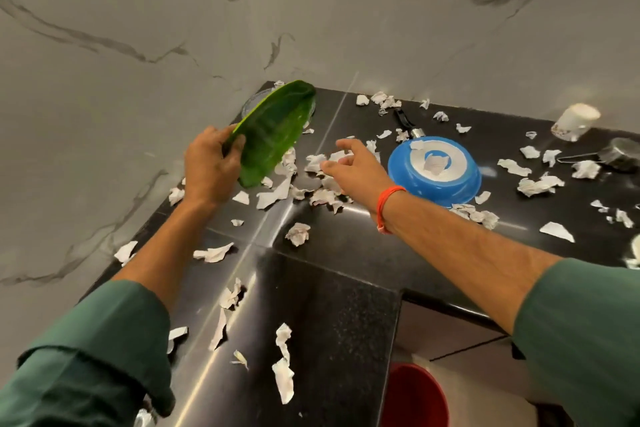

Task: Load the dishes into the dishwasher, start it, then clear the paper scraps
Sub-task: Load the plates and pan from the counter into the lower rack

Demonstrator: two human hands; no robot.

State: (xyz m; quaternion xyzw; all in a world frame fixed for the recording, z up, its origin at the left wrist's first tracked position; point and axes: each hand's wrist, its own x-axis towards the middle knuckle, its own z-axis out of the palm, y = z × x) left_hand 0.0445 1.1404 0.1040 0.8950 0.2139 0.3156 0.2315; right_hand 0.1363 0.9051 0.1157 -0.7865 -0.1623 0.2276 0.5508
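Green plate (275,133), tilted above the black surface (346,246), pinched at its near rim in my left grip (211,170); my right grip (349,166) spread over paper scraps (322,180).

Legible text and markings: none.
No lettering, label, brand or number can be read on any surface or object in the head view.

Soft indoor light, glare streaks on the black counter (346,243), blurred, distorted edges.
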